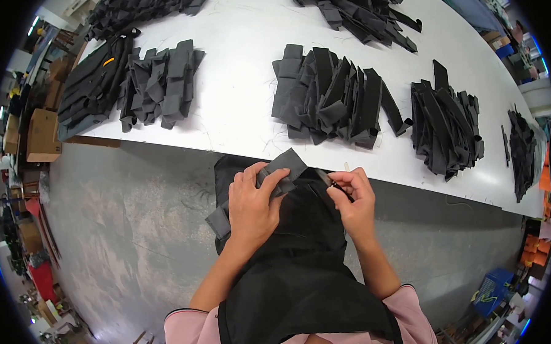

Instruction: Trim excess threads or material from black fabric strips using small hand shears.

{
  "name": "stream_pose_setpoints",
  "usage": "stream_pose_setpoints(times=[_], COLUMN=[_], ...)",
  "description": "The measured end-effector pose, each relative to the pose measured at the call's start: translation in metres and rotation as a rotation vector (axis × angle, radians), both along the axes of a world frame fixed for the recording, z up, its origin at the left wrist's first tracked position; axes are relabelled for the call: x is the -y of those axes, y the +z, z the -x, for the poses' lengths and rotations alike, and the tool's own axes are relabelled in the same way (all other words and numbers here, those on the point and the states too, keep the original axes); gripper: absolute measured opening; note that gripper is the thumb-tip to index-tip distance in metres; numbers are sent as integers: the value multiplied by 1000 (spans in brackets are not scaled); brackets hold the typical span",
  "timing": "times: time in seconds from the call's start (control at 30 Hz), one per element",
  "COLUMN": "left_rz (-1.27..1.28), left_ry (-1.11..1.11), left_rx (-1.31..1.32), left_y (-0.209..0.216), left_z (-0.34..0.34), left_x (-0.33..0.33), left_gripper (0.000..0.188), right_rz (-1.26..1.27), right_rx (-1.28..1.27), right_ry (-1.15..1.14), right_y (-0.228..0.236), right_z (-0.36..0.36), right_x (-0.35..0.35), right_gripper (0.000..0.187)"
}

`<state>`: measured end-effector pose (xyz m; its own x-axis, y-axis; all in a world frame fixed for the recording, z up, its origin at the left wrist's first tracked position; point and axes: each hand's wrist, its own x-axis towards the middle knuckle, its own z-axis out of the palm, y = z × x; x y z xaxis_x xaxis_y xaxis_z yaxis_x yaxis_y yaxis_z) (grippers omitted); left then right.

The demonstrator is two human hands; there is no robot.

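My left hand (252,200) is closed around a folded dark grey fabric strip (290,164), holding it over my lap just off the table's front edge. One end of the strip sticks out past my thumb; another grey fabric end (217,221) hangs out on the wrist side. Between the thumb and fingers of my right hand (355,199) are small thread snips (326,178), with a metal blade pointing toward the strip and a dark handle partly hidden in the palm. Blade and strip are a little apart.
On the white table (236,106) lie several heaps of dark fabric strips, the nearest being a middle pile (327,99) and a right pile (446,127). Black bags (93,88) are stacked at the left. A blue crate (493,290) stands on the floor, lower right.
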<state>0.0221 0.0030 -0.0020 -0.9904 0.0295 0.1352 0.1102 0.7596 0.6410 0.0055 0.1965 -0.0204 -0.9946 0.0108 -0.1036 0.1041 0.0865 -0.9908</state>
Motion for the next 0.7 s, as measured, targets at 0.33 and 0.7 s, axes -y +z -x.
stream_pose_setpoints(times=[0.33,0.7], left_rz=[25,-1494], left_ry=[44,-270], left_rx=[-89,682], left_y=[-3,-9], left_z=[-2,-10], left_x=[-6,19], left_gripper=[37,90], right_rz=[-217,677], right_rx=[-288,474], right_ry=[-63,83], right_y=[-15,-10], right_z=[0,32], right_x=[16,17], right_gripper=[23,6])
